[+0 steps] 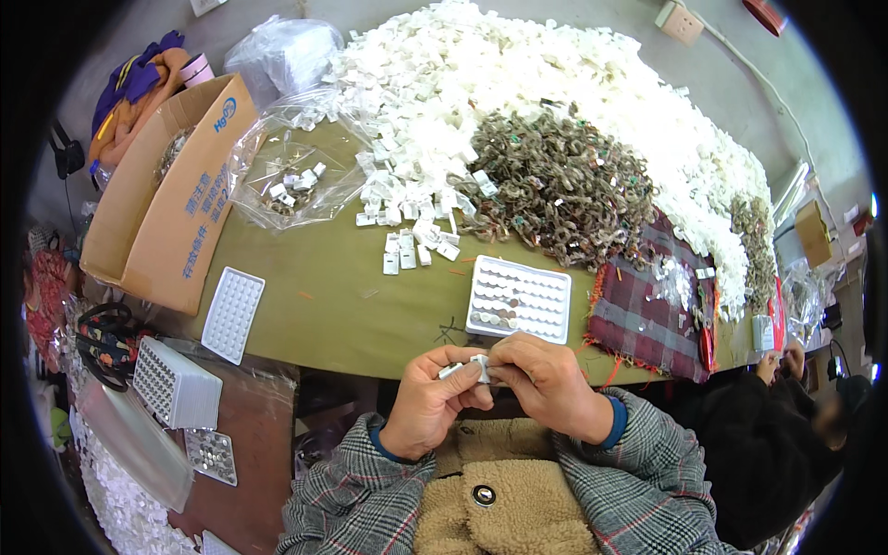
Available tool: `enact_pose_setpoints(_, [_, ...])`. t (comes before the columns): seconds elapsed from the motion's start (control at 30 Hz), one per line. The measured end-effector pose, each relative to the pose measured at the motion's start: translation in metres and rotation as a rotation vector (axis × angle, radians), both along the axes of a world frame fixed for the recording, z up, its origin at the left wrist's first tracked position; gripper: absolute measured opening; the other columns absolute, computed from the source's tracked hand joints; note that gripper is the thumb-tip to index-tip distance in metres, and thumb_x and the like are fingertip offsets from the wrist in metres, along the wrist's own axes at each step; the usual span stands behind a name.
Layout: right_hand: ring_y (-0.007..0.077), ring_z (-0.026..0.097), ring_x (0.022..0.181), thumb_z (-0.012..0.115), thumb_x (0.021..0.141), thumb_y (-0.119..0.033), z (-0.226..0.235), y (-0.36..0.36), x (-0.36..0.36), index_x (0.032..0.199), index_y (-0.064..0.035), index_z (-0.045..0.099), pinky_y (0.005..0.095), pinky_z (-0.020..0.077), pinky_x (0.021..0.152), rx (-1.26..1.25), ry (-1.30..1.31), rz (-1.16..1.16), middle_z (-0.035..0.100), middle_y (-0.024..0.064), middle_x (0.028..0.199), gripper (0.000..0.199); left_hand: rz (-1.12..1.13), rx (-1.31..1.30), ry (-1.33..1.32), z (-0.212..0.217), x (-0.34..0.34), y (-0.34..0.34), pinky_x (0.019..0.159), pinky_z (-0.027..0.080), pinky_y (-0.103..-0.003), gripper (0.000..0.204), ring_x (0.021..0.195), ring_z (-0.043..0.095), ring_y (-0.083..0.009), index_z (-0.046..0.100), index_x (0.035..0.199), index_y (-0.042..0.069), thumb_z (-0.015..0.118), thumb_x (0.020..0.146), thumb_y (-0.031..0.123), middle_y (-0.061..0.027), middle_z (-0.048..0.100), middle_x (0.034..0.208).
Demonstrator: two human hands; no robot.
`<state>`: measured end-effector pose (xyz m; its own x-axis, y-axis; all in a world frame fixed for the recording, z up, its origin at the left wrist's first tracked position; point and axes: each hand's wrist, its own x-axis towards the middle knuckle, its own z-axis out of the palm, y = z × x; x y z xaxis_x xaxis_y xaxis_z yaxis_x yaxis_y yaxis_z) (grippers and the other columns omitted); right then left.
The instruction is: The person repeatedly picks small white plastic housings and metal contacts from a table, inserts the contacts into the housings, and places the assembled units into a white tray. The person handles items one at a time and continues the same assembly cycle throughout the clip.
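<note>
Small white part (482, 369) is pinched by fingertips of left hand (427, 396) and right hand (548, 381); white tray (552, 326) is placed just beyond, white heap (435, 60) far.

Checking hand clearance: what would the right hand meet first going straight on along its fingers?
Probably the left hand, almost at once, with the small white piece between it and the right hand; exact depth is unclear.

White piece (481, 368): one, small, blocky, partly covered; pinched between the fingertips of the left hand (432, 400) and the right hand (548, 381). Second white piece (450, 370): one, small, slanted in view, held within the left hand; finer detail too small to tell.
</note>
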<state>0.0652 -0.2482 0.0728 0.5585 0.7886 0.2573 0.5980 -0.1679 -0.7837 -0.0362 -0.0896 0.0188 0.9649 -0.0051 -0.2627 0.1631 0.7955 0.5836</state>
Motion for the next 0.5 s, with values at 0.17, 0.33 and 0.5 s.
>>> enact_pose_setpoints(0.17, [0.0301, 0.066, 0.075, 0.071, 0.083, -0.002, 0.016, 0.051, 0.061, 0.088, 0.0023, 0.069, 0.0371, 0.0524, 0.067, -0.125, -0.019, 0.147, 0.067, 0.0135, 0.081, 0.007, 0.109, -0.205, -0.072, -0.001, 0.009, 0.029, 0.077, 0.062, -0.030, 0.025, 0.086, 0.070, -0.0163, 0.059, 0.122, -0.001, 0.055, 0.103, 0.013, -0.0091, 0.067, 0.098])
enact_pose_setpoints(0.33, [0.0363, 0.067, 0.075, 0.077, 0.080, -0.022, -0.002, 0.117, 0.105, 0.084, -0.0001, 0.071, 0.0449, 0.0524, 0.067, -0.545, -0.355, 0.055, 0.067, 0.0170, 0.080, 0.023, 0.193, -0.246, 0.016, -0.014, 0.018, 0.053, 0.074, 0.062, -0.029, 0.024, 0.087, 0.066, -0.0149, 0.059, 0.120, 0.001, 0.058, 0.102, 0.017, -0.0062, 0.064, 0.100])
enact_pose_setpoints(0.5, [0.0401, 0.067, 0.074, 0.072, 0.081, -0.021, -0.024, 0.145, 0.109, 0.078, 0.0001, 0.069, 0.0492, 0.0539, 0.068, -0.567, -0.383, 0.028, 0.068, 0.0198, 0.079, 0.021, 0.290, -0.147, 0.032, -0.017, 0.029, 0.062, 0.068, 0.058, -0.027, 0.025, 0.086, 0.064, -0.0137, 0.058, 0.120, 0.000, 0.060, 0.101, 0.017, -0.0066, 0.063, 0.102])
